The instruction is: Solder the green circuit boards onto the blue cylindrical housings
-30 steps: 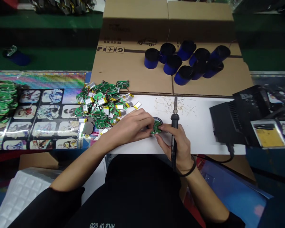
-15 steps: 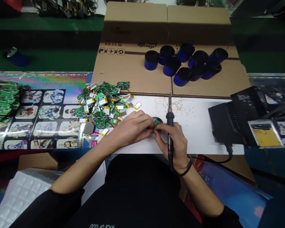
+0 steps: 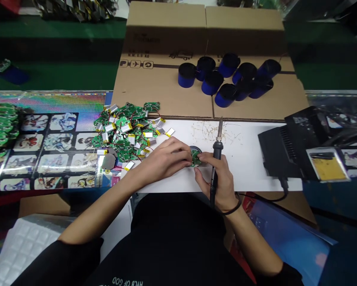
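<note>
At the near edge of the bench, as seen from beside it, the left hand point(image 3: 174, 157) bears on the left edge of a small green circuit board point(image 3: 195, 157). Its fingers are bent; whether the tips pinch the board cannot be told, as the hand covers them. The board lies between the two hands, against a round, dark-rimmed part point(image 3: 196, 148), on the white bench top point(image 3: 246, 155). The right hand point(image 3: 221, 180) carries a black-handled soldering iron point(image 3: 217, 153) within its hold. Its thumb and forefinger stand apart, with the forefinger at the board's right edge. The iron points away from the operator, presumably so that the hot tip clears both hands while the fingertips remain usable.

To the left, a loose heap of green boards and silver battery cells point(image 3: 126, 135) lies within easy reach of the left hand. To the right stands a black box-shaped unit point(image 3: 276, 153); beside it, a shallow clear-edged tray point(image 3: 312, 163) contains a yellow pad point(image 3: 331, 169) with dark slender items on it (too small to identify).

Beyond the bench top, dark-topped blue cylinders point(image 3: 186, 75) are grouped on a brown cardboard sheet point(image 3: 154, 89), probably to protect their finish. Their interiors are not visible. Farther left, another blue cylinder point(image 3: 13, 74) lies on its side on a green surface point(image 3: 62, 73).
</note>
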A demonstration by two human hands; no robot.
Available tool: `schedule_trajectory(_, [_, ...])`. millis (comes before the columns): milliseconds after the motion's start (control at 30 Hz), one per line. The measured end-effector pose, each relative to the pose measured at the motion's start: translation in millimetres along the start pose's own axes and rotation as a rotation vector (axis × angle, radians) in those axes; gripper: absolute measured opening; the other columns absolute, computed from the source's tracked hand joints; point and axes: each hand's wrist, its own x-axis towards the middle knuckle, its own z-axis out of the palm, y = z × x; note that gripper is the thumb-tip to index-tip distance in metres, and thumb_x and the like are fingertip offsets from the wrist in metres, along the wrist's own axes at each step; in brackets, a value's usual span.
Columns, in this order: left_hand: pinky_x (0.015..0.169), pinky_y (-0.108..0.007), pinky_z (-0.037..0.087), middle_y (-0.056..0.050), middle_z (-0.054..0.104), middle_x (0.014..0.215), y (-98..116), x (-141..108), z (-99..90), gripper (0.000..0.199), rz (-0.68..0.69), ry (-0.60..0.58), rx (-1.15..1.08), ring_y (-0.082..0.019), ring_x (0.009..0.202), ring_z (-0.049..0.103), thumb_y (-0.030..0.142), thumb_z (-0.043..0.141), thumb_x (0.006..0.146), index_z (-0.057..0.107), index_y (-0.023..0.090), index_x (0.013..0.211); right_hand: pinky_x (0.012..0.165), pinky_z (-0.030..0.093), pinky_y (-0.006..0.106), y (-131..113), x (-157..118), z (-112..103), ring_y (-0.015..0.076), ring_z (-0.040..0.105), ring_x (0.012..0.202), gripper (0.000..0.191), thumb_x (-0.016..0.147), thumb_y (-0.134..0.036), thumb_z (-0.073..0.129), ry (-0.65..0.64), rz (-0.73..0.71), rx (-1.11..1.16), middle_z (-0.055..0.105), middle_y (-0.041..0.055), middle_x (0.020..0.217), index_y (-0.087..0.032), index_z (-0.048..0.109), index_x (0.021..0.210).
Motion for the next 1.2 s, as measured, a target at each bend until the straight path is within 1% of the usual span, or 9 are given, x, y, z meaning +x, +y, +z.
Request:
schedule_trajectory(133, [0.099,-0.040,0.053,-0.009,0.075,0.126,2.4,6.9,-5.6,0.018,0.071,-0.053,0.122,-0.025,0.111,0.058,0.026,0.055,0.112,0.072,0.020,0.112,0.104,0.063,0.052,7.8,-3.5,-0.6,0.0272,0.073,0.122,0.050,0.095,-0.008,0.071,0.002,0.052,0.079,0.073,0.0104,0.129,-0.029,0.056,0.138])
schedule_trajectory(333, [0.092,-0.037,0.050,-0.008,0.077,0.117,3.5,20.0,-11.4,0.022,0.115,-0.164,0.215,-0.024,0.105,0.059,0.027,0.050,0.113,0.069,0.017,0.108,0.105,0.062,0.050,6.2,-1.8,-6.7,0.0270,0.073,0.122,0.044,0.096,-0.012,0.071,0.012,0.065,0.094,0.075,0.0103,0.128,-0.028,0.060,0.135])
schedule_trajectory(467, [0.090,-0.037,0.047,-0.008,0.077,0.113,5.6,24.0,-13.6,0.022,0.121,-0.187,0.246,-0.024,0.103,0.059,0.025,0.049,0.113,0.069,0.018,0.107,0.078,0.063,0.039,-3.9,-8.5,-24.2,0.0206,0.074,0.083,0.014,0.104,-0.029,0.066,0.154,0.205,0.149,0.076,0.0020,0.090,-0.029,0.072,0.116])
schedule_trajectory(533, [0.090,-0.036,0.047,-0.008,0.077,0.113,7.0,24.7,-14.4,0.021,0.114,-0.197,0.241,-0.024,0.103,0.059,0.024,0.049,0.112,0.069,0.018,0.107,0.058,0.055,0.032,-10.0,-12.1,-34.7,0.0170,0.066,0.065,0.024,0.107,-0.044,0.061,0.266,0.291,0.305,0.068,-0.0013,0.076,-0.030,0.071,0.124])
schedule_trajectory(600, [0.091,-0.036,0.047,-0.008,0.076,0.113,8.1,24.9,-14.7,0.021,0.103,-0.205,0.237,-0.024,0.104,0.059,0.024,0.049,0.112,0.068,0.017,0.107,0.048,0.047,0.028,-15.4,-15.4,-45.4,0.0166,0.064,0.063,0.037,0.103,-0.051,0.065,0.341,0.344,0.453,0.069,-0.0012,0.081,-0.033,0.065,0.135])
schedule_trajectory(700, [0.090,-0.036,0.047,-0.008,0.076,0.112,8.4,24.9,-14.1,0.021,0.093,-0.209,0.243,-0.024,0.103,0.059,0.025,0.049,0.112,0.068,0.018,0.107,0.048,0.052,0.029,-19.7,-22.7,-60.2,0.0166,0.069,0.065,0.028,0.097,-0.036,0.072,0.289,0.349,0.438,0.075,0.0033,0.094,-0.029,0.070,0.125])
schedule_trajectory(833, [0.090,-0.036,0.047,-0.007,0.076,0.112,6.5,24.1,-12.4,0.022,0.098,-0.208,0.255,-0.024,0.104,0.061,0.025,0.049,0.113,0.069,0.018,0.107,0.048,0.058,0.028,-17.7,-38.2,-72.0,0.0168,0.072,0.060,0.022,0.087,-0.017,0.078,0.209,0.217,0.226,0.076,0.0024,0.080,-0.024,0.075,0.108])
schedule_trajectory(967, [0.089,-0.036,0.046,-0.007,0.077,0.113,5.4,23.5,-12.0,0.023,0.119,-0.201,0.286,-0.023,0.105,0.062,0.026,0.048,0.114,0.069,0.019,0.108,0.045,0.058,0.024,-15.2,-45.2,-70.5,0.0159,0.074,0.058,0.020,0.084,-0.016,0.081,0.151,0.201,0.097,0.080,0.0024,0.081,-0.023,0.075,0.102])
schedule_trajectory(1200, [0.088,-0.037,0.046,-0.006,0.076,0.114,8.2,25.5,-15.5,0.025,0.138,-0.225,0.319,-0.023,0.103,0.061,0.025,0.048,0.114,0.070,0.017,0.106,0.060,0.066,0.025,-15.3,-36.9,-63.7,0.0173,0.079,0.068,0.019,0.085,-0.012,0.077,0.100,0.144,0.077,0.080,0.0021,0.081,-0.023,0.074,0.101])
